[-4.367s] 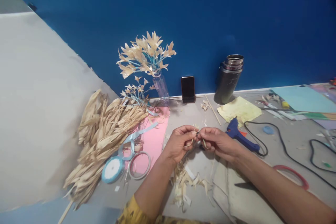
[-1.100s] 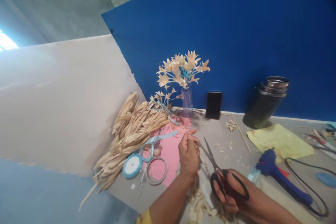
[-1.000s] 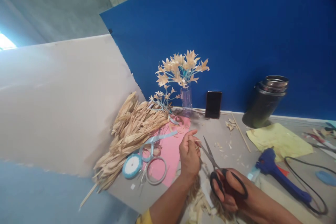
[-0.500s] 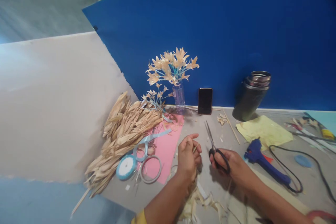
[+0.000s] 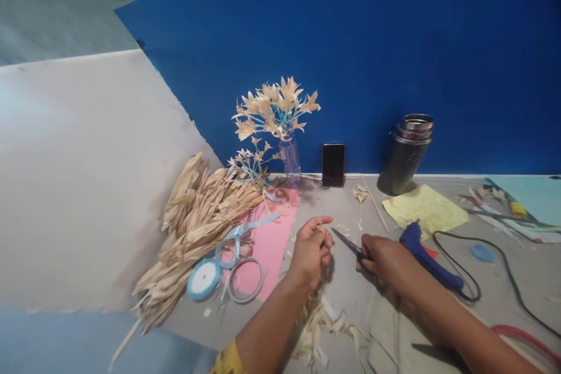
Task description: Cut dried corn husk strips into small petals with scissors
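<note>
My right hand (image 5: 381, 257) grips a pair of scissors (image 5: 350, 243) with black handles. Their blades look closed, and the tips point up and left at my left hand (image 5: 312, 251). The thumb and fingers of that hand are curled together in a pinch; whatever small piece lies between them is too hidden to name. Below both hands lies a pile of pale husk scraps (image 5: 328, 330). Left of my left hand is a pink sheet (image 5: 275, 239), with a roll of tape (image 5: 246, 280) and a spool of light-blue ribbon (image 5: 205, 279) by it.
Dried corn husks (image 5: 193, 234) lie at left. Behind stand husk flowers (image 5: 274, 105) in a clear vase (image 5: 290, 160), a phone (image 5: 333, 165) and a dark flask (image 5: 404, 155). A blue glue gun (image 5: 432, 260) with its cord and a yellow sheet (image 5: 425, 210) lie at right.
The scissors have swung from nearly upright to slanting left, and their tips are closer to my left hand. My right hand has turned over, back upward. The whole view has shifted slightly.
</note>
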Motion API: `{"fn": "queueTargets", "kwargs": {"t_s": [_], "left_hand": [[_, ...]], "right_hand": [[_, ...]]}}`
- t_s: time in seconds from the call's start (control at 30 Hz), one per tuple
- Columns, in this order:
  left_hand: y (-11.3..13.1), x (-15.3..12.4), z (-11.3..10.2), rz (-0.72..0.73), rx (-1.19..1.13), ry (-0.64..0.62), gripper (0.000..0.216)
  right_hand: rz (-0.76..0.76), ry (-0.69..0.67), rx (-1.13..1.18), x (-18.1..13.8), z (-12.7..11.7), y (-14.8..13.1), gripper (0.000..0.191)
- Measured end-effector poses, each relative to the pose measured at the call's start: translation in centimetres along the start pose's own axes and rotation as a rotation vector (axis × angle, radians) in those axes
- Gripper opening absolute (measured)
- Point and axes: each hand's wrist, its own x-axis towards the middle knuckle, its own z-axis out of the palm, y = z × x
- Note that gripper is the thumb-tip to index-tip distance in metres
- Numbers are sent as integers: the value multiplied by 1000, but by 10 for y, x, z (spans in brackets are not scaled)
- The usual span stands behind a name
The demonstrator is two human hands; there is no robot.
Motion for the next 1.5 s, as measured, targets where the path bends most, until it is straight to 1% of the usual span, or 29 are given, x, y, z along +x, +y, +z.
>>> {"fn": "queueTargets", "kwargs": {"t_s": [0.13,0.17,0.2,0.27,0.3,0.33,0.37,0.4,0.5,0.57,0.63,0.73,0.8,0.83,0.87,0.9,0.93,0.97,1.0,1.03,1.07,1.13,1.17,1.2,1.23,1.3,1.33,1.4,1.5], "left_hand": [[-3,2,1,16,103,15,32],[-5,2,2,24,142,18,31],[-6,2,3,36,188,21,31],[-11,3,5,80,295,26,31],[-14,2,7,109,350,27,31],[-18,2,9,140,400,27,31],[-21,2,11,165,442,26,31],[-24,1,13,182,473,19,31],[-26,1,14,163,491,-4,29],[-20,5,9,129,481,-4,28],[-9,14,2,144,516,39,27],[13,33,-8,311,702,134,27],[25,45,-14,401,805,150,31],[29,48,-16,435,842,144,38],[32,50,-17,473,881,140,43],[33,49,-18,500,915,138,44],[32,47,-17,523,956,141,38],[29,43,-16,532,983,143,27],[26,38,-13,515,980,128,18],[22,32,-8,480,943,89,20],[17,27,-4,433,862,20,25],[6,19,7,326,655,-166,28],[2,16,12,275,571,-229,32],[-2,14,16,231,517,-259,33],[-6,13,18,196,482,-250,29],[-9,12,21,126,430,-189,16],[-9,11,21,84,389,-162,15],[-8,10,19,-16,278,-163,23],[-7,6,15,-148,164,-242,34]], "right_hand": [[-55,-103,180,3,-5,-3,10],[-72,-113,218,2,-7,-6,11],[-83,-115,278,2,-8,-10,16],[-67,-82,520,0,-9,-20,27],[-36,-48,723,-2,-8,-24,31],[2,-9,904,-3,-7,-28,31],[28,20,1012,-4,-5,-31,30],[55,49,1095,-4,-4,-33,29],[115,139,1178,-1,-3,-30,33],[157,215,1272,2,-7,-24,36],[177,267,1376,6,-14,-18,39],[165,298,1515,10,-23,-12,39],[156,303,1588,11,-26,-9,36],[156,298,1620,11,-26,-9,34],[158,286,1649,11,-26,-8,33],[162,266,1676,11,-26,-8,32],[167,241,1700,11,-25,-9,32],[171,212,1720,11,-25,-10,32],[174,182,1737,10,-24,-11,32],[176,154,1748,9,-23,-13,31],[177,130,1755,8,-23,-15,31],[181,95,1756,7,-22,-18,31],[183,83,1749,6,-22,-19,31],[185,75,1740,6,-22,-20,31],[187,73,1728,5,-22,-20,32],[188,94,1708,5,-22,-20,32],[189,115,1699,6,-21,-19,32],[194,160,1685,7,-21,-18,32],[201,202,1664,7,-21,-18,32]]}}
